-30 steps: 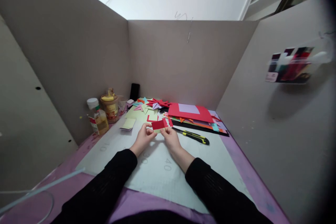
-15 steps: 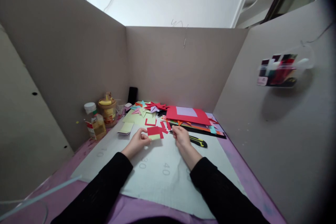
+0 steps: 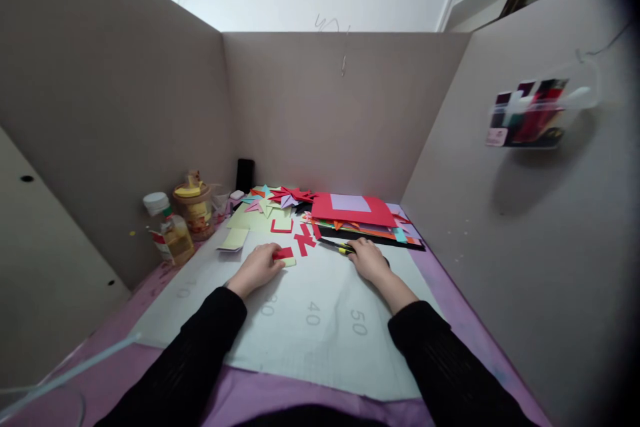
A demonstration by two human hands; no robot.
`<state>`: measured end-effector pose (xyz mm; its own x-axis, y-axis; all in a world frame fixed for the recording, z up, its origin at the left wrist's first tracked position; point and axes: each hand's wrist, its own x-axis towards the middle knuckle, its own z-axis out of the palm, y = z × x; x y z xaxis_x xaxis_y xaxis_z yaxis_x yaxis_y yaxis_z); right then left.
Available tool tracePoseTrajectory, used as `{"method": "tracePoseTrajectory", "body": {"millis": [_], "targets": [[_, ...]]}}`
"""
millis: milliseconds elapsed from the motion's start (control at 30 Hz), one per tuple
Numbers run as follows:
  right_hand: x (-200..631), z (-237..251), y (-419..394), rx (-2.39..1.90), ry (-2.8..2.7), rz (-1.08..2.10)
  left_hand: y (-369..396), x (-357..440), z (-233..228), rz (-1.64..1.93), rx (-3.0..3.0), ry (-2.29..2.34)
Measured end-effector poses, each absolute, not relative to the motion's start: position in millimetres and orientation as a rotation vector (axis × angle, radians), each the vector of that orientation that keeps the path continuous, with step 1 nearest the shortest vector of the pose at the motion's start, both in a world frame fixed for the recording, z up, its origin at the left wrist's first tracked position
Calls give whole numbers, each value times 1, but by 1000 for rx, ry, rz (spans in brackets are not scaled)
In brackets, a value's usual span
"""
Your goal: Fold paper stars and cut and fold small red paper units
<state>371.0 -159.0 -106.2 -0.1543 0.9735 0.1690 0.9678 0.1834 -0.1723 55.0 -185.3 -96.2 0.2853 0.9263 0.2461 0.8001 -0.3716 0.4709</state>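
Note:
My left hand (image 3: 257, 265) rests on the pale cutting mat (image 3: 320, 320) and holds a small red and pale-yellow paper piece (image 3: 284, 255) at its fingertips. My right hand (image 3: 369, 259) lies over the yellow and black utility knife (image 3: 334, 246), fingers curled on its handle; only the blade end shows. Loose red paper strips (image 3: 303, 241) lie between the hands. A red U-shaped cutout (image 3: 281, 226) sits just beyond them.
A stack of coloured paper sheets (image 3: 360, 215) with a red and lilac one on top lies at the back right. Folded paper stars (image 3: 285, 197) sit behind. A glue bottle (image 3: 167, 233) and a jar (image 3: 193, 208) stand at left. Cardboard walls (image 3: 340, 107) enclose three sides.
My right hand let go of the red piece and moved right onto the knife. My left hand lowered the red piece to the mat.

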Motion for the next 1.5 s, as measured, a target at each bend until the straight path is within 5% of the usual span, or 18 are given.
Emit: {"method": "tracePoseTrajectory", "body": {"millis": [433, 733, 1500], "targets": [[326, -103, -173, -1612, -2256, 47, -182, 51, -108, 742, 2065, 1561], [254, -122, -182, -999, -1515, 1056, -199, 65, -93, 1096, 2246, 1414], [250, -108, -198, -883, -1096, 1141, -213, 99, -88, 1424, 1281, 1151]]}}
